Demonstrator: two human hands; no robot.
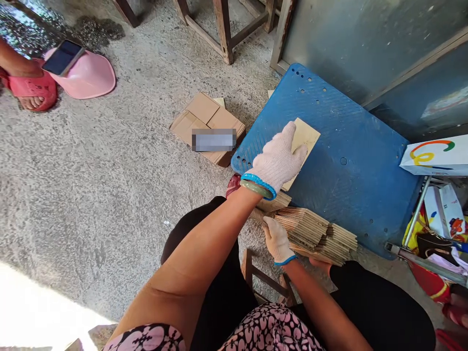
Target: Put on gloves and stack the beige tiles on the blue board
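My left hand [280,158], in a white knit glove with a blue cuff, rests over a thin pale wooden board [310,138] on the blue plastic tabletop [351,126]. Its thumb and index finger are spread apart on the board's face. Lower down, at the near edge of the tabletop, my gloved right hand [277,241] has its fingers bent at the left end of a stack of thin wooden boards [303,226]. Part of that grip is hidden by the boards. The stack lies fanned in uneven layers close to my lap.
A cardboard box [197,114] lies on the concrete floor left of the tabletop. Wooden stool legs [224,34] stand behind it. A white paper bag [438,156] is at the right edge. Far left are a pink plastic stool [91,75], a phone [64,57] on it, and another person's foot [31,87].
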